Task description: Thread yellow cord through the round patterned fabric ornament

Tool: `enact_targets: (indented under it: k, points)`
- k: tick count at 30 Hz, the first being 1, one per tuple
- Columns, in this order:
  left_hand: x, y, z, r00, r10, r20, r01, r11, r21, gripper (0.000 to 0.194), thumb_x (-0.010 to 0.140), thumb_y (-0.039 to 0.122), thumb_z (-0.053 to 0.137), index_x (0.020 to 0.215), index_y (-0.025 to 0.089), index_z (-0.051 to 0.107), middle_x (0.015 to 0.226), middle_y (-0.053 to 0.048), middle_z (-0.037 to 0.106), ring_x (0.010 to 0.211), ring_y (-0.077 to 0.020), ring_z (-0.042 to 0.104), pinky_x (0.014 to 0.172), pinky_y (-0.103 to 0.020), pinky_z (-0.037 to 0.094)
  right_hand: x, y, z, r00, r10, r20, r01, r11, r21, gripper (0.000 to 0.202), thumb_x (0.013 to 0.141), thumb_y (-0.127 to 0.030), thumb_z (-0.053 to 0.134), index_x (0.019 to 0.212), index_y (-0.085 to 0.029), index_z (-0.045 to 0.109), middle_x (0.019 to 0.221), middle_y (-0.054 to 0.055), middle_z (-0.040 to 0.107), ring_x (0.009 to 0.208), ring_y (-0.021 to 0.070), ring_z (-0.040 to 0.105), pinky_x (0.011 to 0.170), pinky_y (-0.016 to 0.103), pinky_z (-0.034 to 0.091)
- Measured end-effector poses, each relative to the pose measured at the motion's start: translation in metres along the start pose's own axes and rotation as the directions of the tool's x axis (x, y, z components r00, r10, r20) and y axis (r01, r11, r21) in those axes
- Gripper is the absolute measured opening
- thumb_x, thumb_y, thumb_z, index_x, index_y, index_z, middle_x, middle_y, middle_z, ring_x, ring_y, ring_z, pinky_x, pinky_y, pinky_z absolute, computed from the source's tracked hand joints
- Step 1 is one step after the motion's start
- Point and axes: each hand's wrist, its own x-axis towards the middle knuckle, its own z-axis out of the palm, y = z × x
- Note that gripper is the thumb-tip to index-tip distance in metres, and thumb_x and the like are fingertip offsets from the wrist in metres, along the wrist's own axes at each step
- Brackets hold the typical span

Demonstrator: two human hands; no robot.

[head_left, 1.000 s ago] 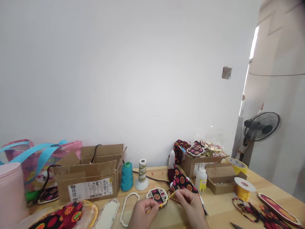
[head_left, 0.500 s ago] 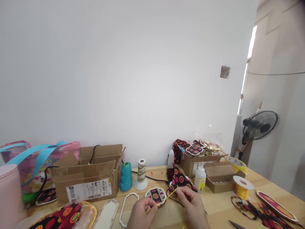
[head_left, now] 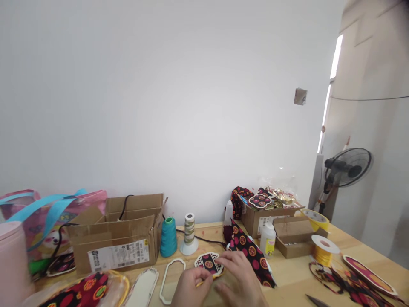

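Head view, left to right: our left hand [head_left: 191, 285] pinches a yellow cord [head_left: 201, 282] against the patterned disc [head_left: 209, 263] on the table [head_left: 287, 277]; our right hand [head_left: 238, 275], fingers spread and empty, covers its edge. We judge trimming underway; pressing next needs steady alignment.

Two bare hands, left hand [head_left: 191, 285] and right hand [head_left: 238, 279], no sleeves in view

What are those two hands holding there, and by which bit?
The left hand pinches a thin yellow cord near its end, beside the patterned disc. The right hand is blurred over the disc; its grip cannot be told.
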Motion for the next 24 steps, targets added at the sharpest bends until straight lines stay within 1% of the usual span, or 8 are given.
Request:
enact_targets:
  k: [2,4,6,10,13,16,21,24]
  points:
    - [0.0,-0.001,0.001,1.0,0.003,0.006,-0.003,1.0,0.002,0.02,0.066,0.029,0.051,0.063,0.012,0.062,0.068,-0.008,0.068,0.069,-0.0216,0.062,0.064,-0.028,0.046,0.001,-0.003,0.003,0.997,0.017,0.069,-0.014,0.999,-0.051,0.029,0.062,-0.013,0.066,0.089,-0.023,0.064,0.085,0.005,0.065,0.08,0.0223,0.055,0.069,0.032,0.045]
    - [-0.001,-0.001,0.002,1.0,0.0,0.013,0.0,1.0,0.006,0.019,0.065,0.028,0.051,0.063,0.012,0.062,0.066,-0.008,0.068,0.068,-0.022,0.062,0.064,-0.029,0.047,0.001,-0.005,0.004,0.993,0.058,0.105,-0.049,0.995,-0.085,0.016,0.068,-0.013,0.061,0.078,-0.024,0.067,0.077,0.003,0.066,0.074,0.0203,0.055,0.064,0.03,0.044]
    - [-0.001,0.0,0.002,1.0,-0.003,0.02,0.003,1.0,0.01,0.019,0.065,0.028,0.052,0.063,0.013,0.062,0.066,-0.008,0.069,0.067,-0.0221,0.062,0.063,-0.029,0.047,0.002,-0.005,0.003,0.99,0.08,0.12,-0.069,0.993,-0.095,0.014,0.072,-0.013,0.058,0.072,-0.024,0.067,0.074,0.002,0.066,0.072,0.0191,0.055,0.063,0.028,0.042]
    - [-0.002,0.004,0.002,1.0,0.015,0.018,-0.016,1.0,0.014,0.019,0.066,0.027,0.052,0.066,0.013,0.063,0.071,-0.008,0.07,0.072,-0.022,0.063,0.067,-0.029,0.047,0.002,-0.005,0.0,0.99,0.065,0.128,-0.058,0.997,-0.052,0.014,0.076,-0.016,0.056,0.073,-0.024,0.066,0.074,0.002,0.066,0.073,0.0177,0.054,0.064,0.027,0.04]
    - [-0.002,0.007,0.002,1.0,0.025,0.013,-0.026,1.0,0.008,0.021,0.067,0.027,0.051,0.071,0.012,0.065,0.076,-0.01,0.07,0.076,-0.022,0.063,0.071,-0.028,0.047,0.0,-0.005,0.0,0.993,0.055,0.105,-0.056,0.998,-0.001,0.016,0.079,-0.018,0.053,0.072,-0.024,0.066,0.073,0.001,0.066,0.072,0.0168,0.053,0.065,0.026,0.039]
    - [-0.003,0.008,0.002,0.999,0.04,0.018,-0.04,0.999,0.0,0.022,0.067,0.028,0.051,0.073,0.013,0.066,0.078,-0.009,0.071,0.078,-0.0215,0.063,0.072,-0.028,0.047,-0.002,-0.004,0.002,0.996,0.077,0.054,-0.08,0.996,0.05,0.016,0.079,-0.02,0.052,0.072,-0.023,0.065,0.071,0.001,0.065,0.071,0.0166,0.053,0.066,0.027,0.038]
    - [-0.005,0.01,0.002,0.998,0.055,0.022,-0.055,0.998,0.002,0.022,0.067,0.027,0.051,0.069,0.013,0.067,0.074,-0.008,0.071,0.074,-0.0218,0.063,0.067,-0.028,0.048,-0.004,-0.002,0.007,0.985,0.166,-0.04,-0.161,0.981,0.111,0.017,0.078,-0.025,0.055,0.067,-0.022,0.066,0.066,0.002,0.064,0.069,0.0172,0.054,0.065,0.027,0.038]
    - [-0.005,0.011,0.002,0.998,0.064,0.018,-0.064,0.998,0.013,0.022,0.068,0.027,0.05,0.068,0.012,0.067,0.071,-0.008,0.07,0.071,-0.022,0.063,0.066,-0.028,0.048,-0.004,-0.001,0.009,0.98,0.185,-0.074,-0.175,0.976,0.132,0.017,0.077,-0.027,0.055,0.065,-0.021,0.067,0.064,0.003,0.063,0.068,0.0177,0.054,0.065,0.027,0.038]
